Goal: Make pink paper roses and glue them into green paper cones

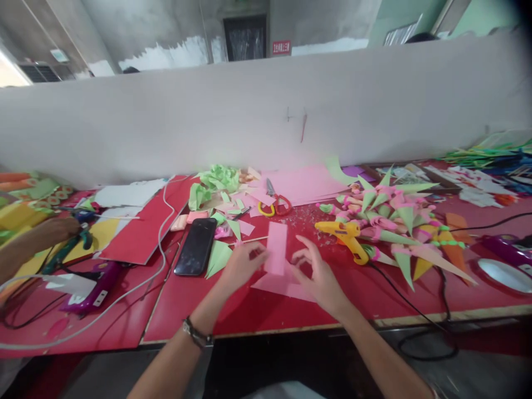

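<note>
While two hands flank one pink strip, one phone lies nearby.

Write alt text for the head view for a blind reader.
A person's left hand and right hand flank a pink paper strip over a red table. A phone lies left of them, scissors behind, and a yellow glue gun and paper cones to the right.
</note>
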A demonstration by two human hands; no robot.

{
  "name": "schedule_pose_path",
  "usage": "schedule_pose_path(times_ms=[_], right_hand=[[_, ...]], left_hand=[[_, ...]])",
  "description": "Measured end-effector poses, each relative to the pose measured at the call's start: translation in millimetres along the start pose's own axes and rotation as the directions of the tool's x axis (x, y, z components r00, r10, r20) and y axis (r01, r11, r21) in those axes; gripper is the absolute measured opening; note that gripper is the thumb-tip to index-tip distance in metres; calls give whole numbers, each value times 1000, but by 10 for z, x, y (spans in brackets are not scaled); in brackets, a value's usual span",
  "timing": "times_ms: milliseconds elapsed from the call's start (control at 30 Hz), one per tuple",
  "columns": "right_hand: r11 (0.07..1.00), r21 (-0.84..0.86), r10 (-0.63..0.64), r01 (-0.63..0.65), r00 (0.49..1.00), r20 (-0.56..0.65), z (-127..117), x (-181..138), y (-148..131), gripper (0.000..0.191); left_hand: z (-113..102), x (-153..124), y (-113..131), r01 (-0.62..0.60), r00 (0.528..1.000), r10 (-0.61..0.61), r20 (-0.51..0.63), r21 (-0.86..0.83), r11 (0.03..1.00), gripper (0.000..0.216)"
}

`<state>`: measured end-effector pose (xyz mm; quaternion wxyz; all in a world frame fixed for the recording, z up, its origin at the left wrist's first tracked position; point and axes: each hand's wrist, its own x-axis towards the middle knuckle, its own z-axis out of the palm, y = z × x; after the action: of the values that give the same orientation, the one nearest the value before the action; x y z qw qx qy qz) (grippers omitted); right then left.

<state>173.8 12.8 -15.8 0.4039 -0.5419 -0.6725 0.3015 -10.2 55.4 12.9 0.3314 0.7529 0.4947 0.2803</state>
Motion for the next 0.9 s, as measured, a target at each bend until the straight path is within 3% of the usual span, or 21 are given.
schedule_pose_path(times_ms=[100,300,433,533,633,667,700,767,800,900], right_hand=[[990,-141,15,-2,996,91,9,-72,63,60],[911,-397,-32,113,978,204,103,-239,73,48],[887,-447,-39,116,983,179,142,-262,67,58],[891,-445,-21,86,989,150,154,-249,108,60],[915,-401,19,48,987,161,129,-206,138,53],[923,-384,33,38,984,175,107,-184,136,46],[928,-371,42,32,981,191,79,-160,128,39],[935,-353,46,31,977,209,6,-108,93,26],[938,-344,38,39,977,212,-33,-83,69,23],[951,-291,-30,105,967,251,-132,-25,-2,23]], left_hand=[[-342,331,-214,86,989,-77,-125,65,994,24],[-902,1030,-540,209,939,-167,-300,115,971,18],[-990,1186,-592,264,897,-217,-384,73,962,40],[-911,1087,-530,218,905,-173,-388,75,973,48],[-752,787,-330,116,955,-79,-286,113,987,35],[-686,649,-236,58,978,-30,-205,129,990,30],[-617,498,-137,-70,995,80,-53,174,982,31],[-472,191,47,-268,954,220,203,250,931,42],[-398,49,117,-364,910,275,311,280,889,51],[-189,-270,185,-523,830,349,434,392,756,76]])
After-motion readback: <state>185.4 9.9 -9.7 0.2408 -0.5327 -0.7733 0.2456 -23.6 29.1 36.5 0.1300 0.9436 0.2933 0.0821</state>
